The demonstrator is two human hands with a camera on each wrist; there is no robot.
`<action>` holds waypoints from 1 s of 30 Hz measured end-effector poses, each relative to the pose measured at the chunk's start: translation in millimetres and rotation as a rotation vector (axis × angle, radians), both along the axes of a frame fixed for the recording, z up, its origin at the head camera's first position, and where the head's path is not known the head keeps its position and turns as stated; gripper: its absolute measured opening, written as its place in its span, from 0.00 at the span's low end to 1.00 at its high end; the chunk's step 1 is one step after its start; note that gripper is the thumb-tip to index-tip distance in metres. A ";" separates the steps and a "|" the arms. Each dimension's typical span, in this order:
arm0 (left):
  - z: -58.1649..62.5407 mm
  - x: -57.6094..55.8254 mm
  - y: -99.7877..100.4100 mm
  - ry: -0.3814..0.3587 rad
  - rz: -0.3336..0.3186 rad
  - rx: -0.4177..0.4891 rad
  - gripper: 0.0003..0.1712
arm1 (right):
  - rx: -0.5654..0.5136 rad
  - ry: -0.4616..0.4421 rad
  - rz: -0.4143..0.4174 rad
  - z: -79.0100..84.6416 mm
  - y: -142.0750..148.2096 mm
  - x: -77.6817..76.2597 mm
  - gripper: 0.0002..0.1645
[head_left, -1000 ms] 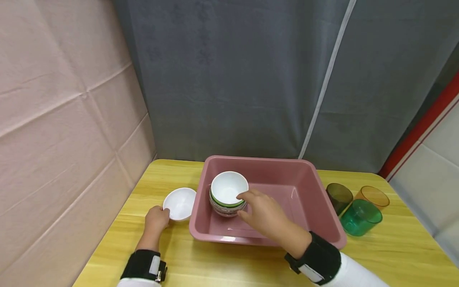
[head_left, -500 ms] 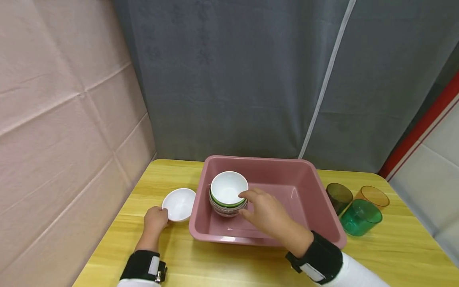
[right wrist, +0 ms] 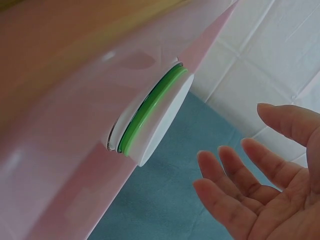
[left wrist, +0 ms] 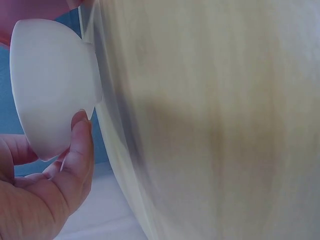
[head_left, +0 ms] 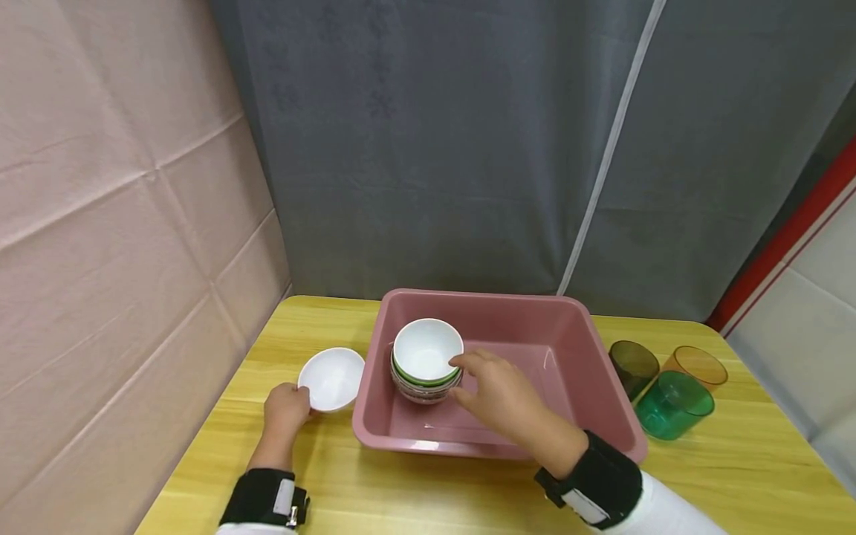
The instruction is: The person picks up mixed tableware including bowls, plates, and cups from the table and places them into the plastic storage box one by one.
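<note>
A small white bowl (head_left: 332, 379) is at the left of the pink tub, its near left rim gripped by my left hand (head_left: 286, 409). In the left wrist view, fingertips press the outside of this bowl (left wrist: 52, 85) near its foot, low over the table. A stack of bowls stands in the tub's left part: a white bowl (head_left: 428, 349) on top, green rims below it, patterned bowls at the bottom. My right hand (head_left: 501, 394) hovers over the tub just right of the stack, fingers spread. In the right wrist view a gap shows between those fingers and the top bowl (right wrist: 167, 120).
The pink tub (head_left: 481, 294) takes up the middle of the wooden table (head_left: 374, 494). To its right stand three see-through cups: a brown cup (head_left: 631, 368), an orange cup (head_left: 698, 365) and a green cup (head_left: 674, 407). A grey curtain (head_left: 428, 148) hangs behind.
My left hand has shifted slightly left, taking the white bowl along. My right hand has drifted a little right, away from the stack. The tub, stack and cups stay where they were.
</note>
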State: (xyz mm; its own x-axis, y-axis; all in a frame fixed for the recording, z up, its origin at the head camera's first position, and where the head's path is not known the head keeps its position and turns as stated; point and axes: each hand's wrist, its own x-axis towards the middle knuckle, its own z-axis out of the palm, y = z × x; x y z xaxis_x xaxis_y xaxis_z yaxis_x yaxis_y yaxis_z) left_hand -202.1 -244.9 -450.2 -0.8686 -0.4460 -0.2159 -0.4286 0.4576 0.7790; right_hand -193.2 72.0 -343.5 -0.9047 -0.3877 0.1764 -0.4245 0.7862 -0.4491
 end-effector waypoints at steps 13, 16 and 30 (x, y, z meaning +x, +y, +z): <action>9.6 3.7 -3.7 0.068 -0.004 -0.047 0.21 | -0.032 -0.029 -0.027 1.3 4.0 -1.2 0.22; 12.6 4.1 -3.5 0.075 0.005 -0.050 0.21 | -0.037 -0.035 -0.035 1.2 5.0 -1.9 0.22; 35.6 6.7 -0.6 0.151 0.017 -0.047 0.22 | -0.038 -0.048 -0.043 4.1 6.4 -3.9 0.22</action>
